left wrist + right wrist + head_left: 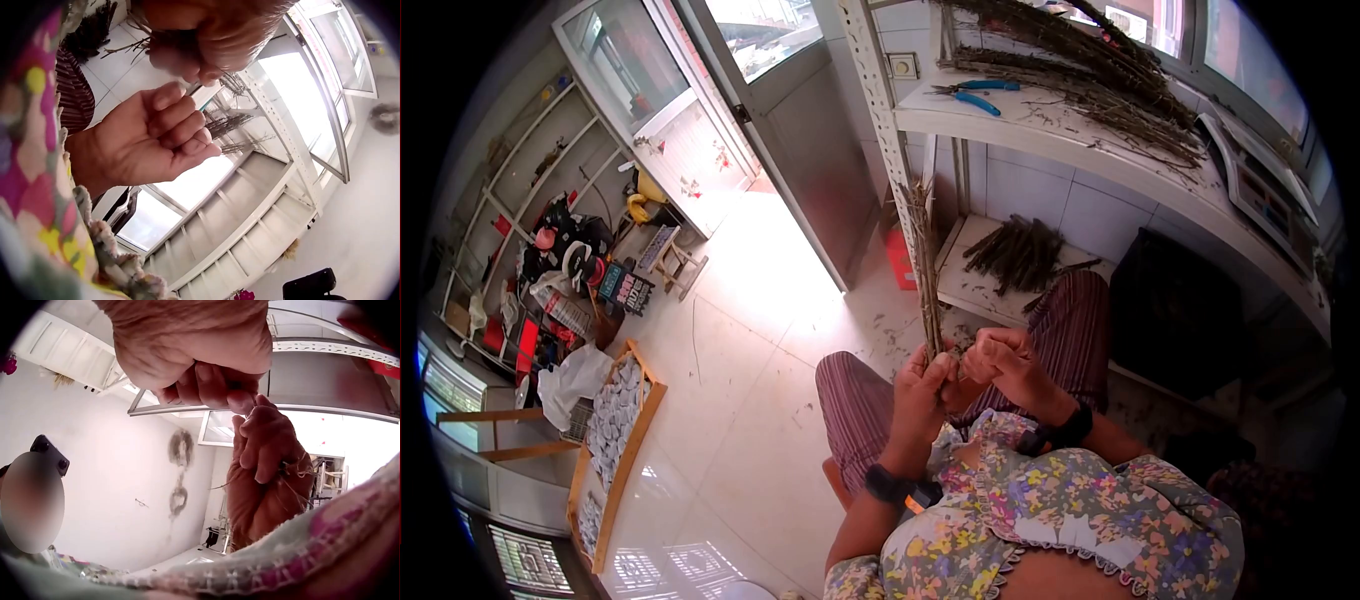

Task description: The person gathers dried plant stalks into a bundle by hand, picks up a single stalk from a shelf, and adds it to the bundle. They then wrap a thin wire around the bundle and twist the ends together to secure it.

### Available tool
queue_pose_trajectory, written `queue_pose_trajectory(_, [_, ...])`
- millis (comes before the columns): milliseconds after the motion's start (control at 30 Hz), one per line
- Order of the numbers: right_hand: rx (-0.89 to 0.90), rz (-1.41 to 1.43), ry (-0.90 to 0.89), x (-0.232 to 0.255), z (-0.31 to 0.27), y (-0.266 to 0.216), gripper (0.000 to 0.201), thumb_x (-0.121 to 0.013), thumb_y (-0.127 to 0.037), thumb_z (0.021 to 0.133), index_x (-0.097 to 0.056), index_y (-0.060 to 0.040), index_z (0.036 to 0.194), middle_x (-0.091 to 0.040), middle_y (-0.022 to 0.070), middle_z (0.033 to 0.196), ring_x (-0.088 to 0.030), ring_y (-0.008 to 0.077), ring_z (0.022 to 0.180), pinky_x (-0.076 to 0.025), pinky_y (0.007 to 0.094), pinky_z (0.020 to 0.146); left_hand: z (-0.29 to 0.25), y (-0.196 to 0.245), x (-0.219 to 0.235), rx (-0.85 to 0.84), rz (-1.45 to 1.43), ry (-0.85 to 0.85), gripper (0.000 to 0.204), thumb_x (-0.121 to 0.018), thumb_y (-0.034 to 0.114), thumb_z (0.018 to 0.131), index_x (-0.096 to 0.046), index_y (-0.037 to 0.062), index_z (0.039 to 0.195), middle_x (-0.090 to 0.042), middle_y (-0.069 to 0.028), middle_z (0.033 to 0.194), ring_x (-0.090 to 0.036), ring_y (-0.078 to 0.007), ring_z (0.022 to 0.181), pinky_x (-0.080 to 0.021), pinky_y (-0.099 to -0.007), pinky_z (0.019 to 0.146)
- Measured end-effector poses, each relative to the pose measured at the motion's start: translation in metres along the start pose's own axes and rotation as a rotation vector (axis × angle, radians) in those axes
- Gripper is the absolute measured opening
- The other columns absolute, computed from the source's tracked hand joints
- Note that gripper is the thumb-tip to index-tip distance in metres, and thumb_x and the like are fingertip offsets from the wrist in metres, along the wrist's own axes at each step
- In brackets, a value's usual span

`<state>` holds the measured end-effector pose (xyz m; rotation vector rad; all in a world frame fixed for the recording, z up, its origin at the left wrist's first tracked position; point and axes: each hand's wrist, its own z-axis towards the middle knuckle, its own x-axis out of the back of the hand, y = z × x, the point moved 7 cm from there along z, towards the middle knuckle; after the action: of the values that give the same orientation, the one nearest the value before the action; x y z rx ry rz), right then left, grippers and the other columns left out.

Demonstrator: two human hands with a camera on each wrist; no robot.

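In the head view a bundle of thin brown twigs stands upright, gripped near its lower end by my left hand. My right hand is beside it, fingers curled tightly. The right wrist view shows the curled right hand meeting the fingertips of the left hand, with a thin pale strand between them; most of it is hidden by fingers. Fine twig ends poke out past the left palm. In the left wrist view the right hand looks like a fist under the left.
A shelf on the right bears long twigs, blue-handled pliers and a scale. Short bundles lie on the lower shelf, near a black bag. A wooden-framed tray stands left. An open door is ahead.
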<state>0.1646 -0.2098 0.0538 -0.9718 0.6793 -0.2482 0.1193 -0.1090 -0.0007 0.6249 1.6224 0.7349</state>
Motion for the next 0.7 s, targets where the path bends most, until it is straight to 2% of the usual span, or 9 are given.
queue_pose_trajectory(67, [0.001,0.018,-0.025,-0.001,0.000,0.000,0.036,-0.046,-0.021,0.099,-0.041,-0.0061,0.067,-0.035,-0.0031,0.058,-0.030,0.0065,0.053,-0.029,0.0245,0.052,-0.001,0.000,0.001,-0.010,0.017,0.040,0.021,-0.052,0.015,0.093,-0.050,0.0039,0.111,-0.050,0.0012,0.069,-0.039,-0.0041,0.046,-0.032,-0.0185,0.040])
queue_pose_trajectory(167, [-0.014,-0.174,0.000,0.001,-0.004,0.001,0.035,-0.045,-0.019,0.098,-0.042,-0.0058,0.067,-0.036,-0.0037,0.058,-0.032,0.0058,0.054,-0.029,0.0240,0.052,-0.003,0.001,0.003,-0.023,0.055,0.093,0.018,-0.053,0.015,0.093,-0.051,0.0042,0.107,-0.049,0.0018,0.068,-0.038,-0.0036,0.045,-0.030,-0.0188,0.038])
queue_pose_trajectory(267, [-0.053,-0.139,-0.002,0.001,-0.004,0.004,0.034,-0.045,-0.018,0.098,-0.043,-0.0055,0.066,-0.038,-0.0040,0.059,-0.034,0.0049,0.055,-0.030,0.0236,0.052,-0.004,0.002,0.008,-0.046,0.076,0.120,0.016,-0.053,0.015,0.093,-0.051,0.0048,0.105,-0.048,0.0023,0.067,-0.037,-0.0032,0.044,-0.029,-0.0192,0.037])
queue_pose_trajectory(367, [-0.087,-0.225,0.012,0.002,-0.006,0.010,0.034,-0.045,-0.018,0.098,-0.042,-0.0060,0.067,-0.037,-0.0037,0.059,-0.033,0.0059,0.055,-0.031,0.0245,0.053,0.001,0.000,0.016,-0.056,0.125,0.149,0.016,-0.053,0.017,0.093,-0.052,0.0052,0.105,-0.047,0.0027,0.068,-0.036,-0.0028,0.044,-0.028,-0.0190,0.037])
queue_pose_trajectory(400, [-0.056,-0.151,0.014,0.001,-0.004,0.009,0.034,-0.044,-0.019,0.099,-0.041,-0.0064,0.067,-0.036,-0.0034,0.059,-0.033,0.0064,0.054,-0.031,0.0250,0.053,0.003,-0.001,0.019,-0.058,0.149,0.159,0.017,-0.053,0.017,0.093,-0.052,0.0053,0.105,-0.047,0.0029,0.069,-0.035,-0.0027,0.045,-0.028,-0.0188,0.038])
queue_pose_trajectory(500, [-0.003,0.024,0.035,0.001,0.000,0.006,0.036,-0.043,-0.022,0.100,-0.038,-0.0074,0.067,-0.034,-0.0022,0.058,-0.031,0.0081,0.053,-0.031,0.0264,0.054,0.005,-0.002,0.019,0.032,0.055,0.032,0.031,-0.046,0.031,0.097,-0.053,0.0045,0.112,-0.049,0.0019,0.073,-0.037,-0.0041,0.049,-0.031,-0.0184,0.043])
queue_pose_trajectory(600, [-0.042,0.079,0.076,0.009,-0.001,0.009,0.037,-0.042,-0.025,0.100,-0.037,-0.0080,0.068,-0.033,-0.0009,0.057,-0.031,0.0093,0.052,-0.031,0.0273,0.055,-0.001,-0.005,0.014,0.165,-0.181,0.022,0.051,-0.033,0.045,0.098,-0.050,0.0031,0.122,-0.051,-0.0004,0.076,-0.040,-0.0074,0.054,-0.034,-0.0200,0.048])
queue_pose_trajectory(700, [-0.065,0.077,0.067,0.009,0.000,0.009,0.038,-0.043,-0.027,0.100,-0.037,-0.0081,0.068,-0.034,-0.0003,0.056,-0.031,0.0094,0.052,-0.032,0.0273,0.055,0.004,-0.010,0.017,0.176,-0.349,-0.132,0.061,-0.024,0.050,0.098,-0.047,0.0020,0.126,-0.053,-0.0026,0.078,-0.044,-0.0109,0.057,-0.037,-0.0228,0.051])
